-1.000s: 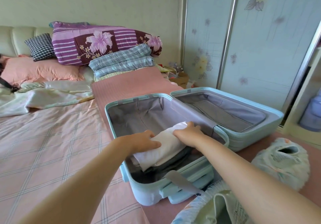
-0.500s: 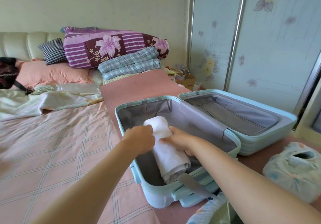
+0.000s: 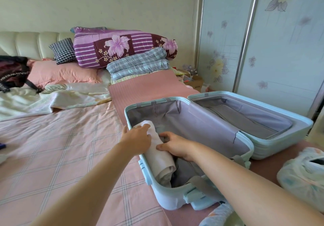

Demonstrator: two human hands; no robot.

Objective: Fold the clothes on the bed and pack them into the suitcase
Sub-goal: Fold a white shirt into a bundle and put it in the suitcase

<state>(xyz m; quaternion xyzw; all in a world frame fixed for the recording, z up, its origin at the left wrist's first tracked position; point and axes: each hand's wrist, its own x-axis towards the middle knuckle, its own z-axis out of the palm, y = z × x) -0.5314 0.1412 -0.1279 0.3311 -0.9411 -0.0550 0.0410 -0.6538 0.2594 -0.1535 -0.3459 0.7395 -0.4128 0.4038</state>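
Observation:
An open light-blue suitcase (image 3: 228, 101) lies on the pink checked bed (image 3: 61, 146), its lid flat to the right. A rolled white garment (image 3: 161, 157) lies along the left wall of the near half, over darker clothes. My left hand (image 3: 138, 138) rests on the roll's far end with fingers spread over it. My right hand (image 3: 175, 145) grips the roll's right side, fingers curled against it. A pale patterned garment (image 3: 303, 175) lies crumpled at the right edge, and another patterned piece (image 3: 219, 215) shows at the bottom.
Folded quilts (image 3: 122, 48), a checked cushion (image 3: 62, 51) and a pink pillow (image 3: 63, 73) pile at the headboard. A dark bag (image 3: 12, 71) and a crumpled pale sheet (image 3: 52, 97) lie at the left. A sliding wardrobe door (image 3: 263, 50) stands right of the bed.
The white roll has turned from lying across the suitcase to lying lengthwise along its left wall. Both hands moved left with it.

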